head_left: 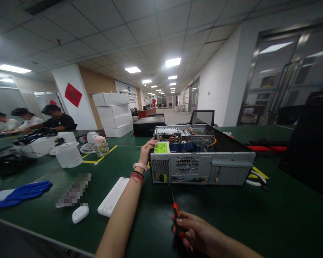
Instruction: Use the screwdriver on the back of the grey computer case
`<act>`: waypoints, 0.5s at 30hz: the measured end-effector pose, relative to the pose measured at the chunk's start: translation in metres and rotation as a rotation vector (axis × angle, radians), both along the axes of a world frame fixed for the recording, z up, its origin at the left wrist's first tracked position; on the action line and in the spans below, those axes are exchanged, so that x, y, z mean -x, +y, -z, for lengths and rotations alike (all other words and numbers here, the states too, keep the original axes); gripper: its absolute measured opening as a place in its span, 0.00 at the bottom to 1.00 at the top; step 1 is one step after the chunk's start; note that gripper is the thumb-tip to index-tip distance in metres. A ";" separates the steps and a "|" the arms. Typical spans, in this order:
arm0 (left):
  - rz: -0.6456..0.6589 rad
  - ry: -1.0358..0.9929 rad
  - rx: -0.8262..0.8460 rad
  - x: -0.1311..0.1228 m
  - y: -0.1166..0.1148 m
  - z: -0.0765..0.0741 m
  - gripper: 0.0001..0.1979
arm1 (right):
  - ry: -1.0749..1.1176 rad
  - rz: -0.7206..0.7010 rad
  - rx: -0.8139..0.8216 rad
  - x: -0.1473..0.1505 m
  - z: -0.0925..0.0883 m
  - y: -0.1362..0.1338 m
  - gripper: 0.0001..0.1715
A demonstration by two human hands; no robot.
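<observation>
An open desktop computer case (204, 168) lies flat on the green table with its rear panel towards me. Its power supply (161, 147), marked by a yellow-green label, sits at the left rear corner, and coloured cables show inside. My left hand (148, 146) grips the case's left edge beside the power supply, fingers over the top. Low in front of the case, my right hand (190, 229) is closed around the red and black handle of a screwdriver (175, 208). The shaft points up to the lower edge of the rear panel; whether the tip touches a screw cannot be made out.
Left of my arm lie a white keyboard-like slab (113, 197), a small white case (80, 214), a blurred flat object (74, 191) and blue gloves (24, 193). White fans (68, 154) and a jar (101, 147) stand behind. Cable-like loops (255, 179) lie right. People sit far left.
</observation>
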State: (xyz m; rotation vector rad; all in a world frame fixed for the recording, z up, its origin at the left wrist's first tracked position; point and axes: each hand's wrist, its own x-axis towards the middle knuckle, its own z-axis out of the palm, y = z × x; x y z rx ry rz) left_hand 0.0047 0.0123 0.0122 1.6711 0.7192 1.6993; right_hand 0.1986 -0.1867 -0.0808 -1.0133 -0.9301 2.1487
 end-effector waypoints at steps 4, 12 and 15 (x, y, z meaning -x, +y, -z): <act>0.008 -0.009 0.007 0.000 0.002 0.001 0.07 | 0.010 -0.031 -0.009 0.000 0.000 0.001 0.27; 0.004 -0.002 -0.007 0.001 0.003 0.003 0.07 | -0.007 -0.017 0.000 0.001 0.001 0.000 0.26; -0.002 0.004 -0.006 0.001 0.002 0.002 0.07 | -0.022 -0.004 0.007 0.002 0.000 0.000 0.25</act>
